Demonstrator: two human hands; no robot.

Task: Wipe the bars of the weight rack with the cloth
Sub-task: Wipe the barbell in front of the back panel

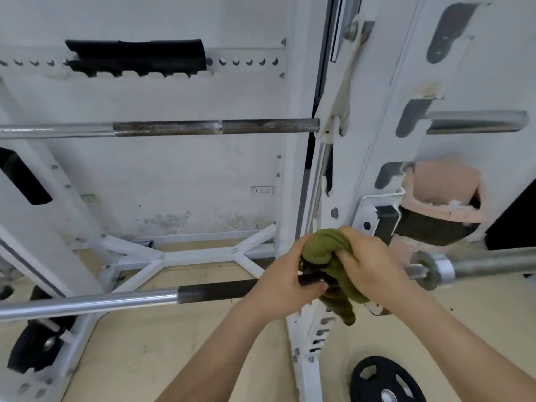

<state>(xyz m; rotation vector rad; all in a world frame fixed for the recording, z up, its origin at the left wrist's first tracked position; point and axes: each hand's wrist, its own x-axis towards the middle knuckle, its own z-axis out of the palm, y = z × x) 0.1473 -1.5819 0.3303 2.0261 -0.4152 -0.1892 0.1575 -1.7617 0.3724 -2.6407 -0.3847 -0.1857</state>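
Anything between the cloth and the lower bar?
Nothing visible. The cloth is already bunched on the lower bar beside the white upright, held by the left hand and right hand.

Slender bare forearms, uncovered to the frame's edge, lead to bare left hand (278, 282) and right hand (374, 271).

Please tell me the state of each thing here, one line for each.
cloth: bunched, draped over the lower bar
lower bar: horizontal, partly under the cloth
upper bar: horizontal, partly rusty
left hand: grips the lower bar
right hand: grips the cloth
weight plate: lying flat
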